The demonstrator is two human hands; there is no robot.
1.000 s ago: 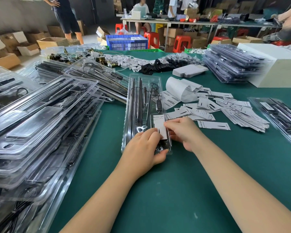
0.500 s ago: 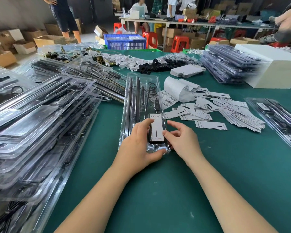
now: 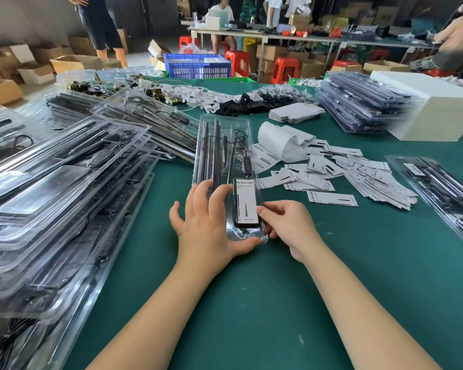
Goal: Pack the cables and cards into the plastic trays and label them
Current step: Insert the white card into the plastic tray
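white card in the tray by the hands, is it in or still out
In. The white card lies flat in the near pocket of the clear tray, over a black part, with the right hand touching its edge.

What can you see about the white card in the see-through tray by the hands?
The white card is a narrow paper slip printed "Grow Light" above a thin black spike drawing. It lies flat on a black block in the near end of the clear tray. The right hand pinches its right edge; the left hand rests beside it.
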